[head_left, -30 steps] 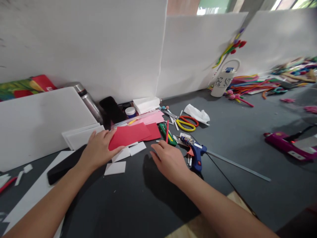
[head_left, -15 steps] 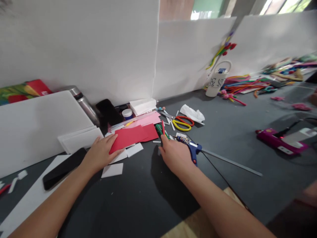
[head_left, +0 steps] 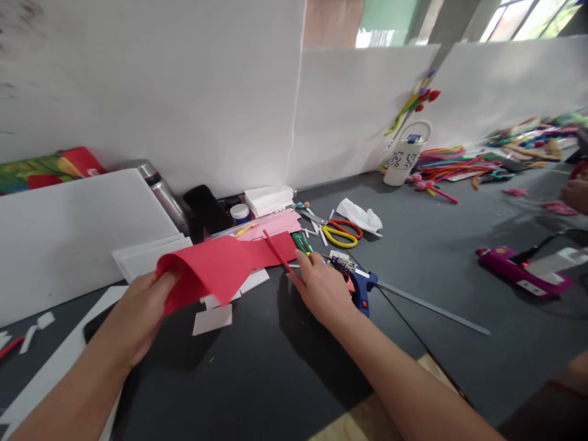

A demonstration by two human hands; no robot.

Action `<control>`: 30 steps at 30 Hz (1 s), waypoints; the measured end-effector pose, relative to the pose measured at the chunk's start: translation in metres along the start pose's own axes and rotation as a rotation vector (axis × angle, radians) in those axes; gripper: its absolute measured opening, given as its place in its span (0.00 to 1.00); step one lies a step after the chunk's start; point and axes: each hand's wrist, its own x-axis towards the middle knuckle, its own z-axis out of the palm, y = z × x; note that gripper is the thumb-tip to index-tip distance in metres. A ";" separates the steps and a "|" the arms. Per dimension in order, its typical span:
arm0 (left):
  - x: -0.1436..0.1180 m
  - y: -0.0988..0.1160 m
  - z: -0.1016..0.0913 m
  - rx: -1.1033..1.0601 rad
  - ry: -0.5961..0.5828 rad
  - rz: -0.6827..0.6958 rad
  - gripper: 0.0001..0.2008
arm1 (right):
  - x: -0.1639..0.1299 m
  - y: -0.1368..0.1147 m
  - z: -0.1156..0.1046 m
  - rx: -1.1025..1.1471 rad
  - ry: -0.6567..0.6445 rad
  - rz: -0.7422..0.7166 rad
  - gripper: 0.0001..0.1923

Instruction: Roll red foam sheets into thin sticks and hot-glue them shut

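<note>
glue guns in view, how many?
2. A blue glue gun lies just right of the right hand; a magenta glue gun lies at the table's far right. More could be hidden in the clutter.

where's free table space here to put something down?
Bare mat in front, between the two forearms, and a wide patch right of the glue gun up to the purple tool. Crowded: around the red paper, scissors and white offcuts.

Grey table (head_left: 459,257): scissors (head_left: 342,231), glue gun (head_left: 361,285), white offcuts (head_left: 212,318).
</note>
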 end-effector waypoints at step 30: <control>-0.058 -0.031 -0.015 0.018 -0.042 -0.063 0.11 | 0.010 0.008 0.012 1.455 -0.037 0.375 0.17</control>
